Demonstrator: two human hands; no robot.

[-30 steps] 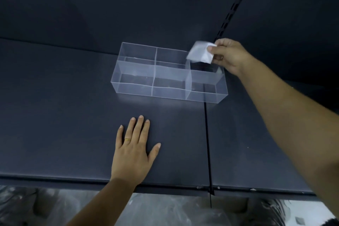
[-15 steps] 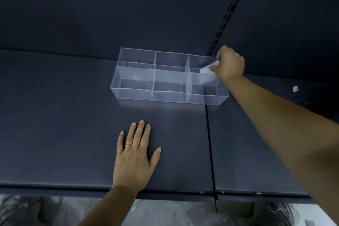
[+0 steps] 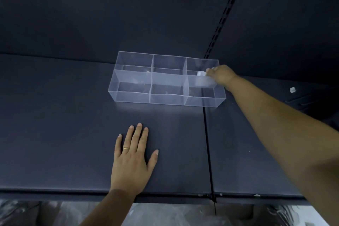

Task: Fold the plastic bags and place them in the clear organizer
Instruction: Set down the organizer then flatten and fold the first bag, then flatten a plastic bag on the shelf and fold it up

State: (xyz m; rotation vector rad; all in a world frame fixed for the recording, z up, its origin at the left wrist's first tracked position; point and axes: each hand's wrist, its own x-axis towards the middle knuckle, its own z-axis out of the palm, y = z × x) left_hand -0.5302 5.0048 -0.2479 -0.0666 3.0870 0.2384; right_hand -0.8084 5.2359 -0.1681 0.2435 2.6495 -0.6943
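A clear organizer (image 3: 132, 95) with six compartments stands on the dark shelf. My right hand (image 3: 221, 77) reaches into its far right compartment and holds a small folded white plastic bag (image 3: 201, 73) down inside it. Part of the bag shows through the clear divider wall. My left hand (image 3: 133, 158) lies flat on the shelf in front of the organizer, fingers spread, a gold ring on one finger. The other compartments look empty.
The dark shelf (image 3: 55, 134) runs across the view, with a seam (image 3: 208, 152) right of centre. A slotted upright (image 3: 222, 18) rises along the back wall. A small white scrap (image 3: 292, 89) lies at the far right. Crumpled plastic bags (image 3: 165, 214) lie below the shelf edge.
My right hand lowered the folded bag from above the organizer down into the far right compartment. My left hand has stayed flat on the shelf.
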